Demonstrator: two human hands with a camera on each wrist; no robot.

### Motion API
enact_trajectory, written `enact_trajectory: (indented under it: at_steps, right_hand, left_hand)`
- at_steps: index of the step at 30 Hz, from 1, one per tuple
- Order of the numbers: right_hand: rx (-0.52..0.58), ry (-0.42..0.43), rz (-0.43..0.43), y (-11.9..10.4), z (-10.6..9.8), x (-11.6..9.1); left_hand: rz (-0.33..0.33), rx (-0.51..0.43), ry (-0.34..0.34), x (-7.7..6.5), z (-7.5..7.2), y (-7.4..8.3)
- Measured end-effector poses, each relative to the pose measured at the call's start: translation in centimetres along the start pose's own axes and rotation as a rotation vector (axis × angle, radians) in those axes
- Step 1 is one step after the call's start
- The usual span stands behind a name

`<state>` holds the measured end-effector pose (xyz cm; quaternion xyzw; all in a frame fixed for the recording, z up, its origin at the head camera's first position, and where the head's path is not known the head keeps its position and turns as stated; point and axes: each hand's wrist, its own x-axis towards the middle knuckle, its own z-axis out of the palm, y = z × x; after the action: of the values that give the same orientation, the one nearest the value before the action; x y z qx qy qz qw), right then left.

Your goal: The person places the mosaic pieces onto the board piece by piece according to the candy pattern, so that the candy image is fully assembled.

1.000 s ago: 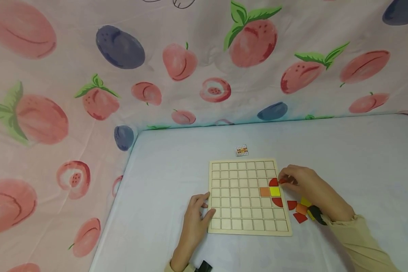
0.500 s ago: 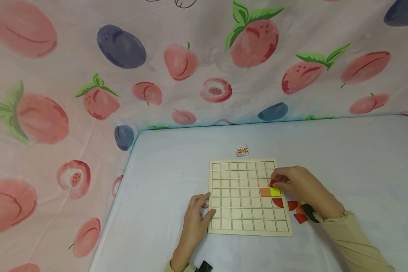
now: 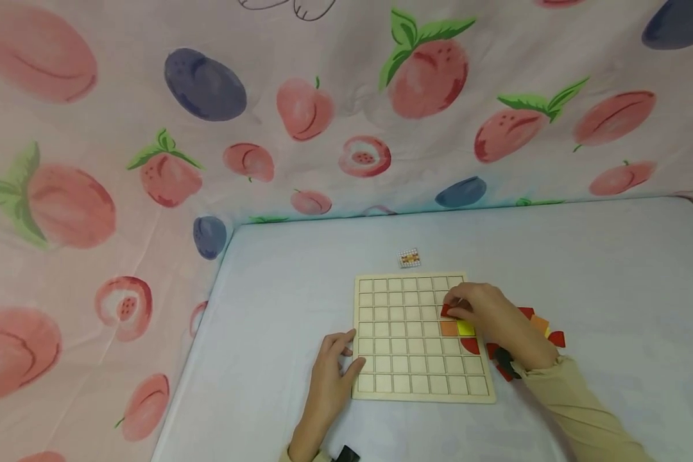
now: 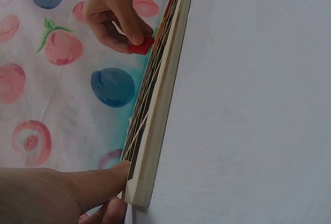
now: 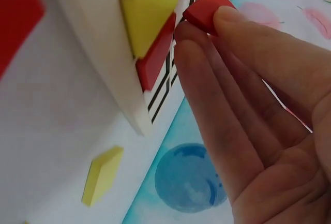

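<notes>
A pale wooden grid board (image 3: 407, 350) lies on the white cloth. My left hand (image 3: 332, 372) touches its left edge; in the left wrist view the thumb (image 4: 103, 182) rests against the board's corner. Between thumb and fingertips my right hand (image 3: 478, 307) pinches a small red tile (image 5: 207, 11), low over the grid just above an orange square tile (image 3: 448, 328). A yellow square tile (image 3: 466, 328) sits beside the orange one, with a red quarter-round tile (image 3: 470, 346) below it. In the right wrist view another red tile (image 5: 156, 53) adjoins the yellow; my right hand hides it from the head camera.
Loose red, orange and yellow tiles (image 3: 539, 324) lie right of the board, partly behind my right forearm. A small card with a printed pattern (image 3: 409, 258) lies beyond the board's far edge. Fruit-print cloth (image 3: 312, 167) rises behind and left of the table.
My right hand has carried the red tile leftward from beyond the board's right edge to over the grid, uncovering more loose tiles. The left hand has stayed at the left edge.
</notes>
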<state>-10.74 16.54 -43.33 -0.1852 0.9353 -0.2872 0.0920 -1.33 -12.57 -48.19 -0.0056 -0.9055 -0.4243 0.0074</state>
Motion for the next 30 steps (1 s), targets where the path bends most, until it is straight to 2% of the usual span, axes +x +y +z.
enact_trajectory:
  at_steps: [4, 10, 19, 30]
  right_hand:
    - [-0.036, -0.011, 0.006, -0.2, 0.4, 0.2]
    - [-0.093, -0.017, 0.013, -0.4, 0.5, 0.5]
    - [-0.083, 0.009, -0.073, 0.4, 1.0, 0.8]
    - [-0.13, 0.039, -0.047, 0.0, 1.2, 0.8]
  left_hand:
    - [-0.031, -0.01, -0.019, 0.0, -0.1, 0.1]
    - [-0.037, -0.019, -0.027, 0.0, -0.2, 0.2]
    - [-0.039, -0.016, -0.026, -0.1, -0.2, 0.1]
    - [-0.032, -0.012, -0.021, 0.0, -0.2, 0.1]
